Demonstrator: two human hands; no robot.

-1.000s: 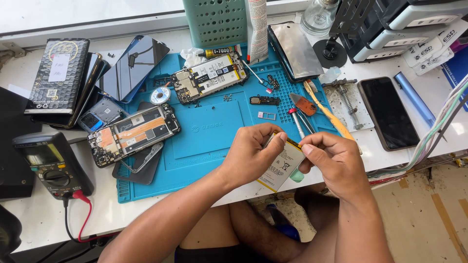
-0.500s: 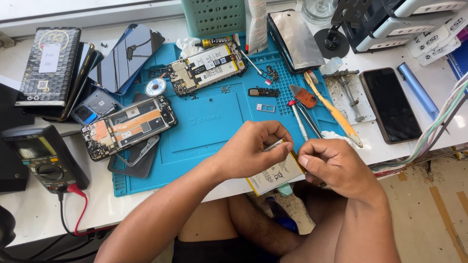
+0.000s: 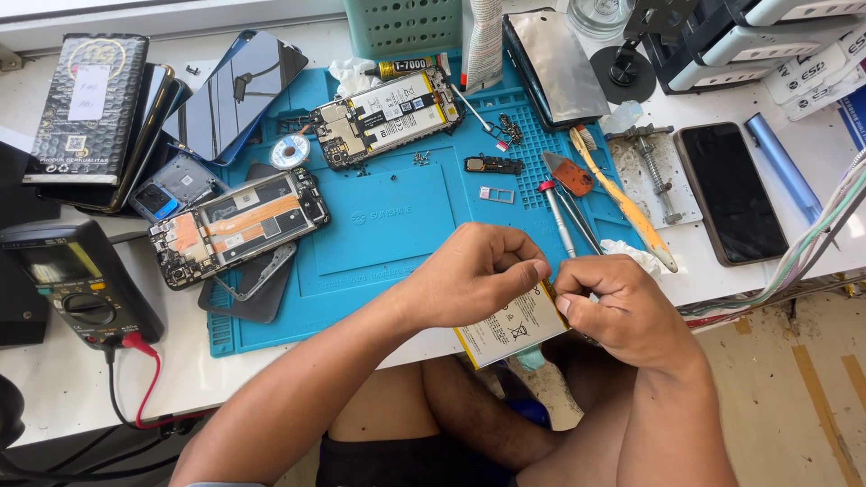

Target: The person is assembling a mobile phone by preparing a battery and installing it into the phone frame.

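Lifted slightly since before, the battery (image 3: 511,326) sits pinched between your left hand (image 3: 474,275) and right hand (image 3: 622,311), fingertips clenched at its top edge for peeling.

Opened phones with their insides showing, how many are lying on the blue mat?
2: one opened phone at the mat's far edge, another opened phone at its left edge. More may be hidden in the stack further left.

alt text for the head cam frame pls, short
Both hands, left hand and right hand, pinch a flat phone battery at the near edge of a blue repair mat. Two opened phones, tweezers and a multimeter lie around it.
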